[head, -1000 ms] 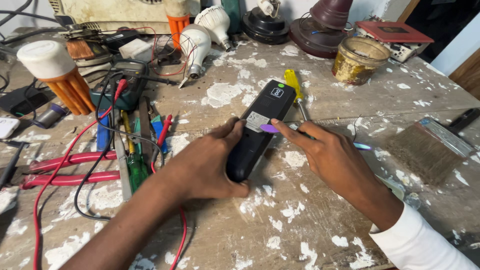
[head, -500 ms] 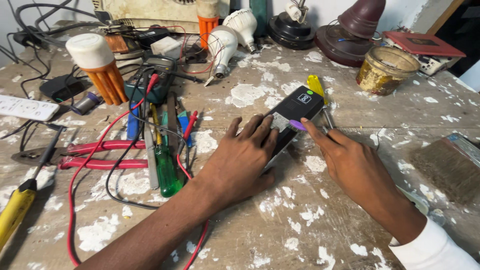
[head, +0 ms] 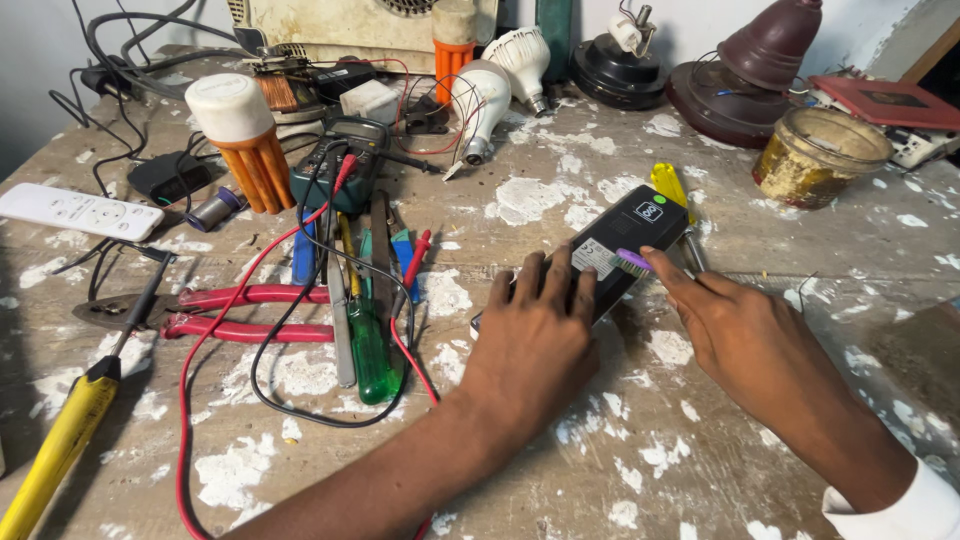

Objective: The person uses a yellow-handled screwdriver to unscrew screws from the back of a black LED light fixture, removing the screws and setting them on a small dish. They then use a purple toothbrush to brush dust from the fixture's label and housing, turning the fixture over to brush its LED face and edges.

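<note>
A flat black device [head: 634, 231] lies on the paint-flecked workbench [head: 700, 470], slanting from lower left to upper right. My left hand [head: 535, 342] presses down over its near end, fingers spread on top. My right hand [head: 757, 340] pinches a small purple brush [head: 632, 261] against the device's right side, its bristles touching the casing. A yellow-handled screwdriver [head: 669, 189] lies just beyond the device.
Left of my hands lie red-handled pliers [head: 232, 312], a green screwdriver [head: 370, 345], red and black probe leads and a multimeter [head: 340, 170]. A white remote [head: 78, 211], bulbs [head: 485, 100], an orange-finned lamp [head: 240, 140] and a rusty tin [head: 820, 155] stand farther back.
The view has swung left, so the device and my hands sit further right. My left hand went from gripping the device's side to lying flat on it. The brush stays at its edge.
</note>
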`<state>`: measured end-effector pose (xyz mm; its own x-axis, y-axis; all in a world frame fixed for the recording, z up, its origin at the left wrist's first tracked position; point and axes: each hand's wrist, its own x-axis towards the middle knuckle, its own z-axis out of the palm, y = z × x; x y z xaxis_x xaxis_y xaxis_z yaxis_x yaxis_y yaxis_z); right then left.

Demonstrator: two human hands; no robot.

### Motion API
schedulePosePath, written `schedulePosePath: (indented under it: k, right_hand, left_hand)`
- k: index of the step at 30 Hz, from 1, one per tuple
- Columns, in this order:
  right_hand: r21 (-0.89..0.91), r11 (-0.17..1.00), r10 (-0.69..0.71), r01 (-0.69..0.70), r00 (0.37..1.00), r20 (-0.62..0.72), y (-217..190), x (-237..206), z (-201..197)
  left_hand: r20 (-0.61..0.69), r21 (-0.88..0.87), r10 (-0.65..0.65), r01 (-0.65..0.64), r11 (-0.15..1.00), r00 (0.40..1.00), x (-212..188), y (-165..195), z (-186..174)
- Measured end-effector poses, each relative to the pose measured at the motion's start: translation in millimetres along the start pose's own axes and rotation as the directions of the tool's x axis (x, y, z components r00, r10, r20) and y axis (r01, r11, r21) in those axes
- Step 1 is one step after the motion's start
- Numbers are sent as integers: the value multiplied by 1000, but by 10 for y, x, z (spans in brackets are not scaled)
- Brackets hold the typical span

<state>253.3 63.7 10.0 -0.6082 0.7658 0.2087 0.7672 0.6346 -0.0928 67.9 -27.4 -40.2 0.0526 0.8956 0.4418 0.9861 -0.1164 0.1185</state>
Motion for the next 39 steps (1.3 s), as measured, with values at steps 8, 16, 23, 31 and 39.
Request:
schedulePosePath:
  k: [8, 16, 23, 31, 39]
  right_hand:
    - [-110, 990, -102, 92, 991, -88, -52, -62, 98]
    - [-188, 980, -83, 63, 992, -99, 3, -113, 113]
    - [-237, 971, -66, 33, 989, -134, 52, -137, 156]
    - [174, 933, -299, 316, 947, -121, 46, -146, 217]
    - [87, 996, 32, -33, 999, 6, 265, -39, 146]
  left_hand:
    - [-66, 240, -15, 31, 970, 998, -55, 176, 56]
    - [-57, 267, -34, 48, 962, 998, -35, 224, -23]
    - [109, 385, -53, 7, 923, 993, 64, 390, -194]
    - [355, -161, -283, 356, 920, 891, 223, 40, -260]
    - [208, -199, -191, 233, 952, 959, 211, -197, -318]
